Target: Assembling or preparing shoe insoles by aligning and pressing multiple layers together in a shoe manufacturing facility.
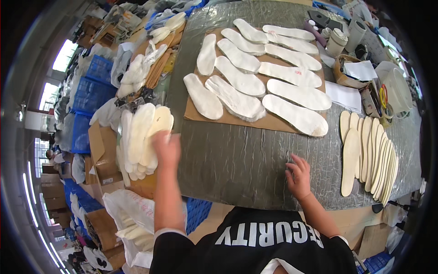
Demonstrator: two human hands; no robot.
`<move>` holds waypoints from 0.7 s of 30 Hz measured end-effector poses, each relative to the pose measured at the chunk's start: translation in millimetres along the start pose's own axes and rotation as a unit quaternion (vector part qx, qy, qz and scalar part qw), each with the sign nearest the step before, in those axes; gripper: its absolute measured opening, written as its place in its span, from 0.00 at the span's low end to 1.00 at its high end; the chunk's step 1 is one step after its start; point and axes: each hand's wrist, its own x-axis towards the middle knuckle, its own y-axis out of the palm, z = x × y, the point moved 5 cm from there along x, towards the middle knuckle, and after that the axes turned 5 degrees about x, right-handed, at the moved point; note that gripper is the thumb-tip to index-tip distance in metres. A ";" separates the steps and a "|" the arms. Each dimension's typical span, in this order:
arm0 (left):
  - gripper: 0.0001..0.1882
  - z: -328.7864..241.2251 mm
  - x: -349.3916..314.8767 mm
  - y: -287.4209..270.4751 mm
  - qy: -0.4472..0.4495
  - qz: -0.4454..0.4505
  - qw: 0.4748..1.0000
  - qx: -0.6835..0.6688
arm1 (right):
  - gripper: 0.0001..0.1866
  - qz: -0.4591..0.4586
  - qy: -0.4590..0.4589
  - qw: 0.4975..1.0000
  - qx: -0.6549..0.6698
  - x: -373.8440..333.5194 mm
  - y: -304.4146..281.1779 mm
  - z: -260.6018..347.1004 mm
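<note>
My left hand (166, 148), smeared by motion, reaches to the right edge of a pile of cream-white insoles (139, 137) beside the table. Its fingers are too blurred to tell whether they grip one. My right hand (299, 176) hovers over the dark table near its front edge, fingers spread and nothing in them. Beyond it, several fuzzy white insoles (294, 93) lie in rows on a brown cardboard sheet (248, 126). To the right, a fanned row of thin cream insoles (366, 148) rests on the table, with one insole (350, 162) lying across its left end.
Paper sheets (343, 97), a round container (350, 71), a white jar (336, 42) and a clear plastic tub (394, 86) crowd the table's far right. Cardboard boxes (105, 148) and blue crates (89, 96) stand on the left. A white bag (130, 205) with insoles sits below the pile.
</note>
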 end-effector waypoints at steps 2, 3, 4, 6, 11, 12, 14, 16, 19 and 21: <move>0.10 -78.9 4.1 40.6 0.225 0.015 0.972 0.069 | 0.16 0.028 -0.019 0.998 0.050 4.0 7.4 14.0; 0.09 -92.8 7.0 56.0 0.251 -0.007 0.965 0.082 | 0.16 0.031 -0.034 0.997 0.068 9.4 7.6 27.4; 0.07 -97.4 9.8 72.7 0.277 -0.029 0.956 0.091 | 0.16 0.029 -0.036 0.997 0.065 11.3 7.9 35.5; 0.06 -85.5 28.4 103.3 0.293 -0.022 0.947 0.128 | 0.16 0.033 -0.055 0.993 0.096 17.2 9.1 45.6; 0.03 -111.1 21.5 113.9 0.346 0.042 0.930 0.119 | 0.14 0.008 0.012 0.997 0.075 -16.7 -10.2 21.5; 0.03 -129.5 9.3 103.8 0.355 0.069 0.927 0.101 | 0.14 -0.007 0.025 0.997 0.068 -24.2 -16.2 12.4; 0.03 -152.2 -29.1 95.8 0.328 0.199 0.915 0.121 | 0.14 -0.036 0.068 0.996 0.034 -39.2 -29.0 -6.4; 0.05 -192.0 -75.6 77.6 0.359 0.283 0.889 0.029 | 0.14 -0.094 0.072 0.993 0.028 -47.1 -44.1 -21.9; 0.08 -260.3 -129.8 84.9 0.395 0.334 0.853 -0.069 | 0.15 -0.169 0.140 0.974 -0.048 -65.1 -82.6 -53.6; 0.10 -294.0 -153.9 101.7 0.424 0.329 0.831 -0.146 | 0.16 -0.199 0.210 0.949 -0.128 -72.2 -117.3 -65.9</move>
